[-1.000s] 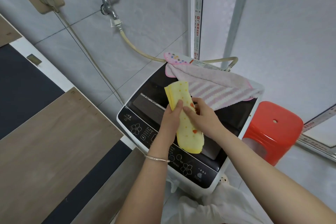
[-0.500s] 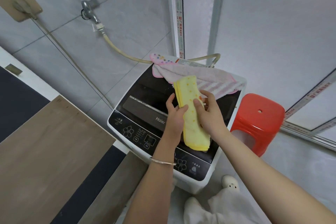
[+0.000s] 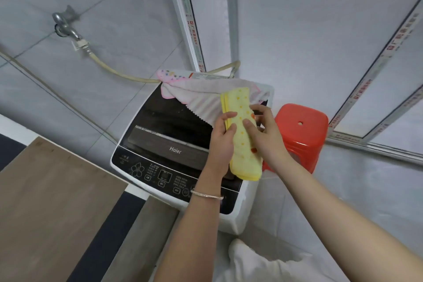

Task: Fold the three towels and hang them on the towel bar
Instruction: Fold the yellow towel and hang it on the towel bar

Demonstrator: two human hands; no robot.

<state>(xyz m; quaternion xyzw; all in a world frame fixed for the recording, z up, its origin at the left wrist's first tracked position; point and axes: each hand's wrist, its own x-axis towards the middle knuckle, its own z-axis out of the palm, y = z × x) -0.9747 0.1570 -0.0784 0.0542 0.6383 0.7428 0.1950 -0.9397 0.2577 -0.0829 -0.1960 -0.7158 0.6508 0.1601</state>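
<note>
A yellow dotted towel, folded into a narrow strip, hangs in the air above the right side of the washing machine. My left hand grips its left edge and my right hand pinches its right side. A pink-and-white striped towel lies spread across the back of the machine's lid. A second pink cloth with coloured dots peeks out at the lid's back left corner. No towel bar is in view.
A red plastic stool stands right of the machine. A tap with a hose is on the tiled wall behind. A wood-and-dark cabinet surface lies at the left. Window frames run along the right.
The view has swung left, so the machine and stool sit further right. Both hands have carried the folded yellow towel rightward, from over the lid's middle toward its right edge.
</note>
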